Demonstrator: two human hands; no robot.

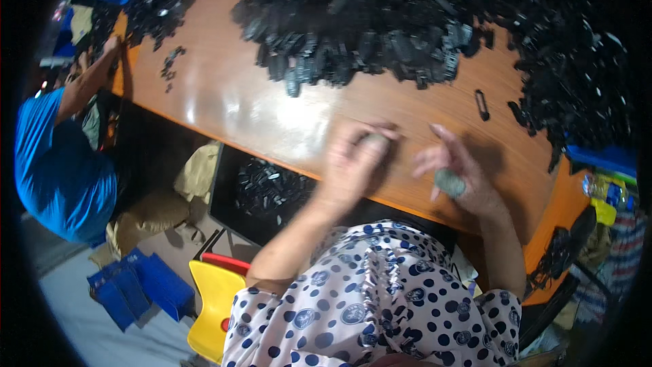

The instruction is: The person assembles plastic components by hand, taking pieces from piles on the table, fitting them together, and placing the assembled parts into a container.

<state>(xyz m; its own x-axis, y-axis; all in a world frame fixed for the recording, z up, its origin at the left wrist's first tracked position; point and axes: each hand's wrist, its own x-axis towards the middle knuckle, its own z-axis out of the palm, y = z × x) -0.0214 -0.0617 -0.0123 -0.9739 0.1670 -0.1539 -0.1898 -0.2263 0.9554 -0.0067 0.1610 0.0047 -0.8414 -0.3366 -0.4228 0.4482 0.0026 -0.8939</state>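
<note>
My left hand (353,162) hovers over the near edge of the wooden table (224,88), its fingers curled in and blurred by motion. Whatever it may hold is hidden, though a grey-green patch (377,140) shows at its thumb. To its right, my right hand (454,166) has its fingers spread, with no part visible between them. A similar grey-green oval (449,183) sits against that hand, perhaps a thumb covering. Beyond my hands spreads a big heap of small black plastic parts (367,41). One black elongated ring-shaped part (482,105) lies alone beyond my right hand.
Another black heap (577,61) covers the right side. Below the table edge, a dark bin (268,194) holds black parts. A person in a blue shirt (61,163) works at the far left. A yellow chair (214,309) and blue boxes (139,285) stand lower left.
</note>
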